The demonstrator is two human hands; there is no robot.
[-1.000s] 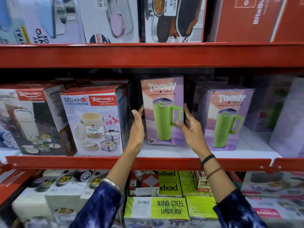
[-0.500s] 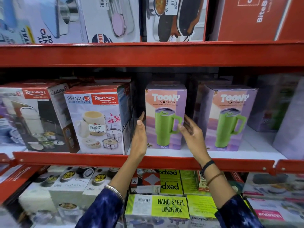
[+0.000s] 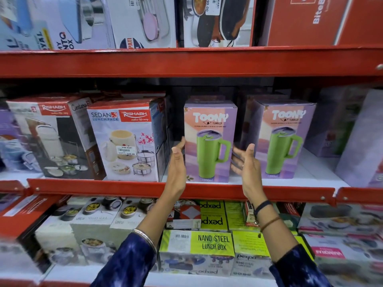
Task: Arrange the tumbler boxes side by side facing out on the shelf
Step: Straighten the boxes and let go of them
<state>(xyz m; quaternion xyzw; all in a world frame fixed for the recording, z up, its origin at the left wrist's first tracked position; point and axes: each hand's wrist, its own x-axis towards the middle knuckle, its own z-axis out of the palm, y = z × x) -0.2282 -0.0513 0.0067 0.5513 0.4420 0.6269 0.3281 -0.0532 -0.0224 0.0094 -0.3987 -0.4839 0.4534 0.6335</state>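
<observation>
Two purple and peach Toony tumbler boxes with a green mug printed on them stand upright on the middle shelf, fronts facing out. The left tumbler box [image 3: 210,139] sits between my hands. My left hand [image 3: 177,162] is flat beside its left face, fingers apart, holding nothing. My right hand [image 3: 245,162] hovers just off its right side, fingers spread. The right tumbler box [image 3: 287,139] stands a small gap further right. More purple boxes [image 3: 331,125] sit blurred behind and to the right.
A Rishabh Sedan-3 lunch pack box [image 3: 126,141] stands just left of my left hand, with another Rishabh box [image 3: 51,137] beyond it. The red shelf edge [image 3: 124,188] runs below. Lunch boxes [image 3: 213,243] fill the lower shelf; more cartons sit above.
The left tumbler box was tilted in both hands, then set upright on the shelf facing out. Both hands have let go and drawn slightly away from its sides.
</observation>
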